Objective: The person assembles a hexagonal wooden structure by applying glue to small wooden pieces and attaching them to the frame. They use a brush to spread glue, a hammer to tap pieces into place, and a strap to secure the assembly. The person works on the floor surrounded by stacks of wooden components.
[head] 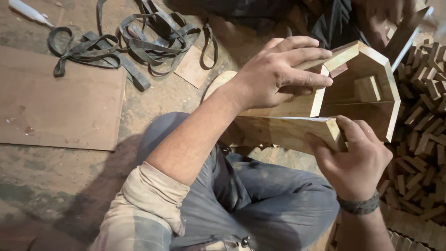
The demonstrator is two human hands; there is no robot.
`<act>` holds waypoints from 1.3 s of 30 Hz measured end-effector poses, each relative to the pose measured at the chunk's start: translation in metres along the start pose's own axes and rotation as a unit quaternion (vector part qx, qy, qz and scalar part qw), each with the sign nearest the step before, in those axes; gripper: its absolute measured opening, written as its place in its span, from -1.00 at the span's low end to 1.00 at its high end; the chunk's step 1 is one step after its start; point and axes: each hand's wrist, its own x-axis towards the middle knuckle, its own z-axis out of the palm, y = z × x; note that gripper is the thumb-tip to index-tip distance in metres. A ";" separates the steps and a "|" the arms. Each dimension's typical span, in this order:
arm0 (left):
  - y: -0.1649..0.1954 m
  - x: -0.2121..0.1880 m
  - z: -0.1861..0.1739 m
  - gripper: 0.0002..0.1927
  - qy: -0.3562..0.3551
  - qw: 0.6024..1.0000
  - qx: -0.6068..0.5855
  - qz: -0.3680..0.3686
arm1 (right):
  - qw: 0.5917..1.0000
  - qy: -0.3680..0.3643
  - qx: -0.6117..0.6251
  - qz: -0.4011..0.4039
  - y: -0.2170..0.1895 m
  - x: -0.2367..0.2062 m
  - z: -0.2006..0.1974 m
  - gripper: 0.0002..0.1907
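Observation:
My left hand (274, 72) grips the near wall of a polygonal wooden frame (371, 104) made of mitred planks, fingers spread over its top edge. My right hand (355, 160) holds a loose wooden plank (283, 132) and presses its mitred end against the frame's open side, thumb on the plank's end face. The frame rests over my knees, above grey trousers. A small wooden block (367, 88) shows inside the frame.
A heap of small wooden blocks (425, 116) fills the right side. Dark rubber straps (134, 44) lie tangled on the floor at top left, beside a brown board (55, 102) and a small square board (193, 69). A white tube (28, 11) lies at top left.

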 end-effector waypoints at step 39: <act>0.000 0.001 -0.004 -0.19 -0.045 0.992 -0.107 -0.053 | 0.995 -0.036 -0.046 0.082 -0.040 0.017 0.017 -0.60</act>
